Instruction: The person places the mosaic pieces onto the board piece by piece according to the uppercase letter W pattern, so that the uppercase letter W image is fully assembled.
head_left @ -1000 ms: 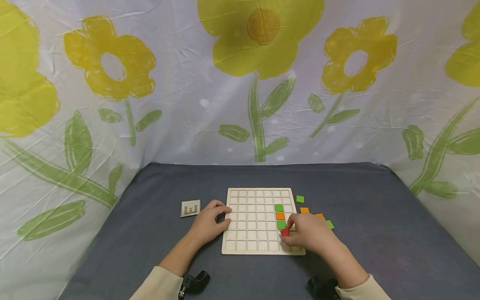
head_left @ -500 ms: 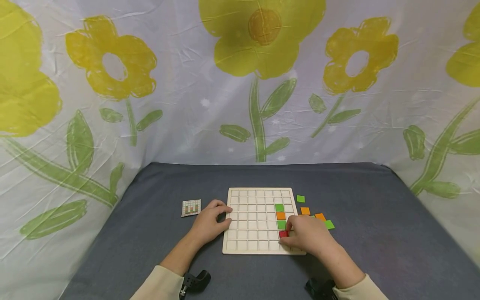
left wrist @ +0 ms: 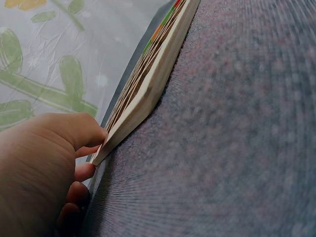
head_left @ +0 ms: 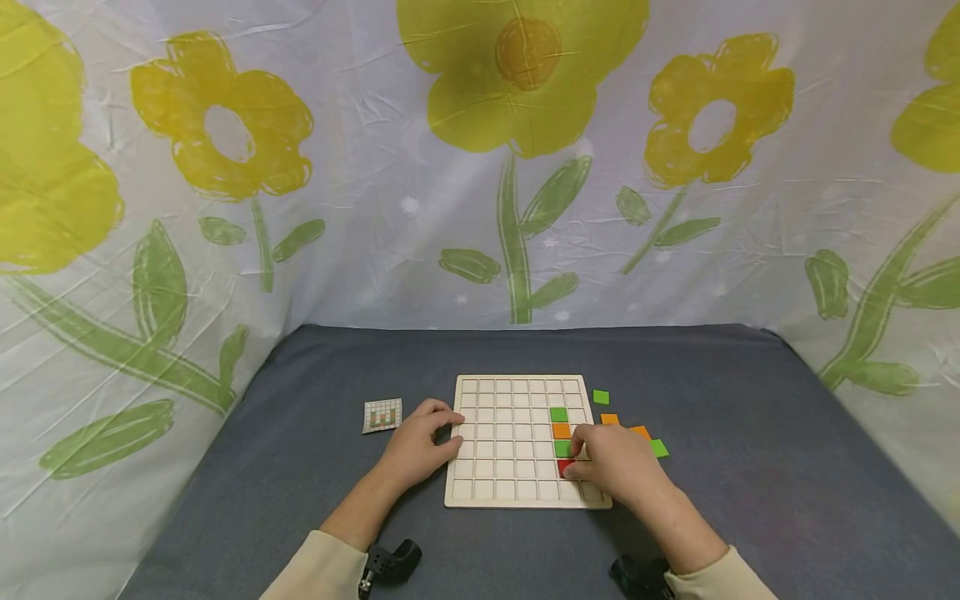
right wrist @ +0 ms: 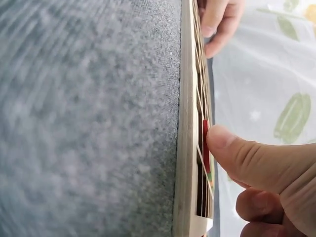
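A pale wooden grid board [head_left: 502, 493] lies on the dark cloth. My left hand [head_left: 417, 442] holds its left edge, thumb on top and the other fingers curled at the side, as the left wrist view shows. At the board's right part, my right hand [head_left: 618, 461] is bent over a red square tile [head_left: 562, 468], thumb tip on it and index finger close to its far edge. That tile [right wrist: 206, 143] sits in a cell, partly hidden by the thumb. Up the same column run a green tile [head_left: 562, 448], an orange tile [head_left: 561, 431] and another green tile [head_left: 558, 414].
Loose tiles lie right of the board: a green one [head_left: 602, 397], an orange one [head_left: 610, 419], and more partly behind the right hand. Left of the board is a small printed grid card [head_left: 382, 415]. A flower-patterned curtain [head_left: 360, 250] stands behind the table.
The red tile, tilted between the right thumb and index finger a second ago, now lies flat in its cell. The right thumb has slid over it. My left hand stays put.
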Tool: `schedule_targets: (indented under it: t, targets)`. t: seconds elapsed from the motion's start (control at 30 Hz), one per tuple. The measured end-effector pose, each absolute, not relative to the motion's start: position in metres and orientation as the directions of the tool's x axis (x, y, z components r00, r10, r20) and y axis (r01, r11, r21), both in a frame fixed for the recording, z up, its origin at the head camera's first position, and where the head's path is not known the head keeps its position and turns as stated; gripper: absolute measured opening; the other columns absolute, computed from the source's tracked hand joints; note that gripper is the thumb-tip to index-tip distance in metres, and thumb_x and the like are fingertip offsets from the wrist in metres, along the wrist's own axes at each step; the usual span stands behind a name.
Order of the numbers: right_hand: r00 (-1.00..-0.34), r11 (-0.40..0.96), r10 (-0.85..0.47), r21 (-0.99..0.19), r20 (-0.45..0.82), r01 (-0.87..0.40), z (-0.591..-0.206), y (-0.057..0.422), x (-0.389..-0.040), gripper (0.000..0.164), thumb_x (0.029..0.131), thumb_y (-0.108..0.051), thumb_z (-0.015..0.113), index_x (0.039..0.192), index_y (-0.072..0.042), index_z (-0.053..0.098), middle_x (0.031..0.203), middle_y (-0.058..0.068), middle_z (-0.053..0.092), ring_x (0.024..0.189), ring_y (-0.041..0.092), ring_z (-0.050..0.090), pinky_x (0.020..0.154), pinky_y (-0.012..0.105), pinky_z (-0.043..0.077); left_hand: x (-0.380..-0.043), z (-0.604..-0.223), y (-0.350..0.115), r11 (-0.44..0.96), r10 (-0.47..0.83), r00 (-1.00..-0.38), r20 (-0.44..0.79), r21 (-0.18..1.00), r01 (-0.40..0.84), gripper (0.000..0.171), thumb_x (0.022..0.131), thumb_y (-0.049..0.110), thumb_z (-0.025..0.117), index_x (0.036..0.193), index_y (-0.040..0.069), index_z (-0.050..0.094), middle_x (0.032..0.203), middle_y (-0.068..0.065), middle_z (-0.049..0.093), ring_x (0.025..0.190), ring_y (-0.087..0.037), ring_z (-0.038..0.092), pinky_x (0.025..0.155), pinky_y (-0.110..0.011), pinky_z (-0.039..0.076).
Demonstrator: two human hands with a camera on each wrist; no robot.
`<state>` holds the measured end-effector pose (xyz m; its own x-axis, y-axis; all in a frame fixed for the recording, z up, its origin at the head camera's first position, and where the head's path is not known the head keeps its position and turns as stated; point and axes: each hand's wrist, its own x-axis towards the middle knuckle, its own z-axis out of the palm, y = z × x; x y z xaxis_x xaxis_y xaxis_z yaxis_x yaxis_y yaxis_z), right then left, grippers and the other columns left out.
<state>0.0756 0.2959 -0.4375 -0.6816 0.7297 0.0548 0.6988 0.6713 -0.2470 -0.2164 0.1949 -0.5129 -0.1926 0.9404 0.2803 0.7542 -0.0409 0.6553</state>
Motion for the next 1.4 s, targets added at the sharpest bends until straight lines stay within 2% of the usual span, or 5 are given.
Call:
schedule_targets:
  t: [0.57,0.83,1.03,1.23,1.4]
  targets:
    - [-0.612,0.625,0.779,-0.257,0.139,0.737,-0.420,0.326,0.105,0.014,0.094,-0.020,0.076,0.103,-0.009,0.074,0.068,-0.005,0.058,0.059,0.013,0.049,0.054,0.033,0.042,-0.217,-0.513,0.195,-0.048,0.941,-0.186,0.284,0.654,0.755,0.027,0.093,0.018,0.076,0.120,0.015,0.075,0.118,0.001,0.059,0.092,-0.015,0.056,0.081,-0.042,0.049]
    - [-0.590,0.570,0.807,-0.277,0.015,0.773,-0.420,0.344,0.123,0.026,0.096,-0.020,0.074,0.119,-0.007,0.075,0.078,0.000,0.062,0.063,0.016,0.052,0.056,0.035,0.043,-0.217,-0.512,0.195,-0.044,0.940,-0.188,0.284,0.650,0.759,0.027,0.093,0.018,0.076,0.120,0.015,0.075,0.118,0.001,0.059,0.090,-0.014,0.055,0.080,-0.041,0.049]
    - [-0.597,0.564,0.800,-0.270,-0.053,0.780,-0.427,0.357,0.131,0.024,0.092,-0.017,0.077,0.115,-0.010,0.078,0.099,0.006,0.071,0.079,0.019,0.062,0.069,0.043,0.054,-0.217,-0.512,0.194,-0.040,0.942,-0.191,0.276,0.657,0.753,0.026,0.093,0.017,0.076,0.119,0.014,0.076,0.117,0.002,0.059,0.088,-0.014,0.054,0.080,-0.041,0.048]
    - [-0.622,0.565,0.773,-0.312,-0.123,0.764,-0.429,0.361,0.134,0.023,0.092,-0.014,0.076,0.115,-0.014,0.080,0.090,0.001,0.064,0.075,0.018,0.054,0.067,0.038,0.050,-0.216,-0.510,0.193,-0.040,0.942,-0.193,0.276,0.662,0.749,0.027,0.093,0.017,0.076,0.119,0.013,0.076,0.117,0.001,0.059,0.088,-0.014,0.054,0.080,-0.041,0.048]
    - [-0.638,0.569,0.757,-0.335,-0.141,0.751,-0.428,0.364,0.139,0.023,0.095,-0.012,0.073,0.116,-0.012,0.080,0.099,0.005,0.071,0.079,0.018,0.059,0.069,0.038,0.051,-0.215,-0.510,0.192,-0.049,0.944,-0.181,0.275,0.662,0.748,0.027,0.094,0.017,0.075,0.120,0.014,0.075,0.117,0.002,0.059,0.089,-0.014,0.055,0.081,-0.041,0.049]
